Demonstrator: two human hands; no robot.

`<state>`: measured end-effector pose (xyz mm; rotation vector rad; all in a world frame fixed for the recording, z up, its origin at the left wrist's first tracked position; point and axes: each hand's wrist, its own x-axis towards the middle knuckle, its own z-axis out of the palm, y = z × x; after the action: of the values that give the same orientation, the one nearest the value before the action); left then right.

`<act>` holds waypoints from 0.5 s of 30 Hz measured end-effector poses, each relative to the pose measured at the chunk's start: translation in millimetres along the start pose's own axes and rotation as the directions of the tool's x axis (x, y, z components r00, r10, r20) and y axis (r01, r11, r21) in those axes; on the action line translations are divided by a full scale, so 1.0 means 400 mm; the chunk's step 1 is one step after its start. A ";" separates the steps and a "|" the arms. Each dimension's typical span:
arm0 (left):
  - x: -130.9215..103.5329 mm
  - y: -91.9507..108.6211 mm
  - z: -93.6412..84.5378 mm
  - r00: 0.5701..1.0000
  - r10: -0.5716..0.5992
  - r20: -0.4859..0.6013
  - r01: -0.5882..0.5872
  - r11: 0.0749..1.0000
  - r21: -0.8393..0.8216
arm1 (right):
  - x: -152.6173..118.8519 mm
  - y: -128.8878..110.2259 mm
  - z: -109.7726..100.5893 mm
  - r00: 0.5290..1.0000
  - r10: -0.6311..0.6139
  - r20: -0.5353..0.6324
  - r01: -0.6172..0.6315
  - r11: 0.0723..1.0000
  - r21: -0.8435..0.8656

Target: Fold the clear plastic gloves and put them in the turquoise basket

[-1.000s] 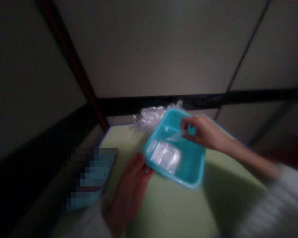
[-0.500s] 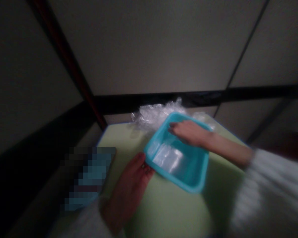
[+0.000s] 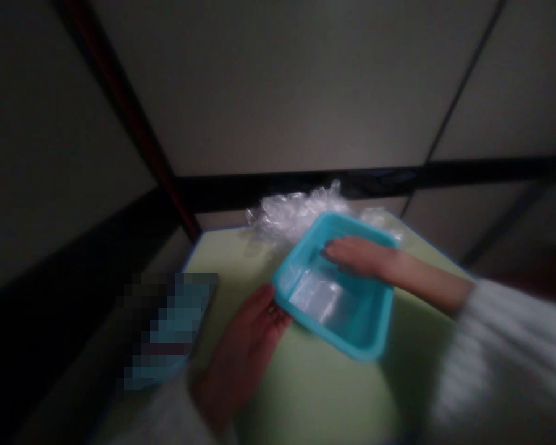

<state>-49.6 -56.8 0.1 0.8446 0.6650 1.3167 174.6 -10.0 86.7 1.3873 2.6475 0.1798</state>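
Observation:
A turquoise plastic basin (image 3: 336, 337) sits tilted in view on the pale green table. My left hand (image 3: 248, 346) is closed on its near-left corner, thumb at the rim and fingers beneath. Inside, over the far part of the basin, is my right hand (image 3: 354, 253), palm down with its fingers stretched toward the far-left wall. Its fingertips are dim and blurred, and I see nothing held in them. A clear, shiny plastic packet (image 3: 322, 300) lies on the basin's bottom, nearer to the left hand.
Crumpled clear plastic bags (image 3: 290, 213) are heaped behind the basin at the table's back edge. To the left is a blurred-out bluish flat object (image 3: 176, 327). The green table (image 3: 306, 389) has a blue edge and stands against a panelled wall (image 3: 296, 93).
My right hand has come slightly down and nearer inside the basin, with its fingers straighter. The basin and my left hand have shifted a little to the right in view.

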 end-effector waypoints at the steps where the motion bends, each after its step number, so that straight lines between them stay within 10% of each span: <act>1: 0.000 0.003 0.002 0.999 -0.039 0.020 0.038 0.999 0.032 | 0.003 0.001 0.001 1.000 0.004 0.004 -0.004 1.000 0.005; 15: 0.018 0.020 0.012 0.967 -0.241 0.086 0.242 0.970 -0.001 | -0.037 0.017 0.033 0.995 0.041 0.095 -0.050 0.995 0.091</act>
<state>-49.2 -50.1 9.7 0.7795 0.6698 1.0585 190.7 -17.8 75.8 1.4474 2.5798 -0.0035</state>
